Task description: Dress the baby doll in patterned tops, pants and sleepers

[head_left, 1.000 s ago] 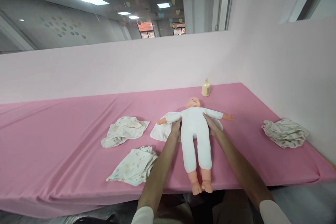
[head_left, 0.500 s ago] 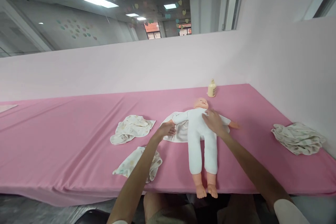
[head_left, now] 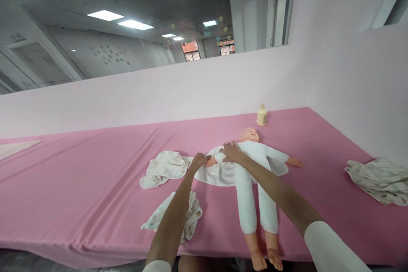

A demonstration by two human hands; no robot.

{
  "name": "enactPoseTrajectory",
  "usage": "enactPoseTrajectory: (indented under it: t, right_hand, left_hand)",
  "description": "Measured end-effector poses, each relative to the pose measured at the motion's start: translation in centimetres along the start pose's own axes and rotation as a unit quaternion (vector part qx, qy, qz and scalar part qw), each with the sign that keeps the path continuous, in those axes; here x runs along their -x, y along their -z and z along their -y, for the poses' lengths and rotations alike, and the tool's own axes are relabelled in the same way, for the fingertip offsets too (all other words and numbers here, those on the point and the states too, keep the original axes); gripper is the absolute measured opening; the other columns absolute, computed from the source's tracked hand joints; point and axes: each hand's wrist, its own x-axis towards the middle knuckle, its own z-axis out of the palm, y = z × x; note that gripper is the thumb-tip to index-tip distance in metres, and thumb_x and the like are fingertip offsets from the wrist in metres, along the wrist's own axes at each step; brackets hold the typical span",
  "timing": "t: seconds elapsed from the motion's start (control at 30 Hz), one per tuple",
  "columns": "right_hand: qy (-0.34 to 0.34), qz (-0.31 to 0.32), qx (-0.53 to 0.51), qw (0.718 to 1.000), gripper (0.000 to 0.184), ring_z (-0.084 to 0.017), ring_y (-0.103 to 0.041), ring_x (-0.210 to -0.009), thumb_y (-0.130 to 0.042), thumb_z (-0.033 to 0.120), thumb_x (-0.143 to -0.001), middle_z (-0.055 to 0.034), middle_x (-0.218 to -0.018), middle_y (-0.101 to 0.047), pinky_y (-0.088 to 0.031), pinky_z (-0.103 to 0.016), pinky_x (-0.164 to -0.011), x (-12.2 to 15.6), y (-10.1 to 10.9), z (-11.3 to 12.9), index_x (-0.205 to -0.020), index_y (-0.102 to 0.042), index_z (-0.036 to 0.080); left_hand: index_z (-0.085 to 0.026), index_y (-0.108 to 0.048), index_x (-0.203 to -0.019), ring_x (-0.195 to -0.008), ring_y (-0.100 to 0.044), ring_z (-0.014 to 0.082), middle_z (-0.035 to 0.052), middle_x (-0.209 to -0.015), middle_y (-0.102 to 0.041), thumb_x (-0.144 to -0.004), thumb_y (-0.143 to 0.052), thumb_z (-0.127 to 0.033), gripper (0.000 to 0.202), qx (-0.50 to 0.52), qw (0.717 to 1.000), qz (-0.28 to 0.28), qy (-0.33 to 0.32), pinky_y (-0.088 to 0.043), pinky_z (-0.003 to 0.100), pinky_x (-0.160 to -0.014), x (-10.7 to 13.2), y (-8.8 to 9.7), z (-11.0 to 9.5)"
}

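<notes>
A baby doll in a white suit lies on its back, head toward the wall and feet at the table's near edge. Under its upper body a white cloth garment is spread. My left hand is closed at the garment's left edge, beside the doll's hand; its fingertips are partly hidden. Across the sleeve of that same outstretched arm lies my right hand, fingers spread over the fabric. The doll's other arm stretches out to the right.
Two patterned cloths lie left of the doll, one farther back and one nearer. At the right is another crumpled cloth. A cream pump bottle stands behind the doll's head on the pink table cover.
My right hand has moved left from the doll's chest to its sleeve. My left hand has shifted toward the garment's edge. The doll's body looks tilted, and the camera view has moved.
</notes>
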Motion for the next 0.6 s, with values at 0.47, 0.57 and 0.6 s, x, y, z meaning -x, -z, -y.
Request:
enactPoseTrajectory:
  t: [0.47, 0.57, 0.6]
  right_hand:
    - [-0.122, -0.019, -0.068, 0.99, 0.039, -0.027, -0.056, -0.111, -0.052, 0.04, -0.093, -0.0145, -0.122, -0.059, -0.041, -0.037, -0.091, -0.6, 0.8, -0.1, -0.125, -0.057, 0.018]
    - [-0.149, -0.023, -0.077, 0.986, 0.035, -0.027, -0.058, -0.111, -0.052, 0.036, -0.093, -0.0151, -0.12, -0.06, -0.041, -0.035, -0.09, -0.9, 0.6, -0.1, -0.12, -0.06, 0.016]
    - [-0.157, -0.024, -0.078, 0.984, 0.033, -0.027, -0.058, -0.11, -0.052, 0.034, -0.093, -0.0159, -0.12, -0.06, -0.041, -0.035, -0.09, -1.1, 0.5, -0.1, -0.118, -0.06, 0.015]
  left_hand:
    - [-0.017, -0.06, -0.084, -0.068, -0.055, 0.0153, 0.0015, -0.076, -0.061, -0.072, -0.063, -0.045, 0.031, 0.131, 0.985, -0.066, -0.092, -0.04, 0.024, -0.059, 7.5, 5.9, -7.3]
    - [-0.017, -0.058, -0.082, -0.065, -0.052, 0.0139, -0.0002, -0.074, -0.06, -0.075, -0.059, -0.042, 0.026, 0.064, 0.992, -0.038, -0.098, -0.037, 0.024, -0.057, 9.0, 5.2, -8.9]
    - [-0.018, -0.057, -0.08, -0.064, -0.051, 0.0133, -0.001, -0.073, -0.058, -0.075, -0.059, -0.042, 0.025, 0.049, 0.994, -0.019, -0.101, -0.036, 0.024, -0.056, 9.4, 4.9, -9.2]
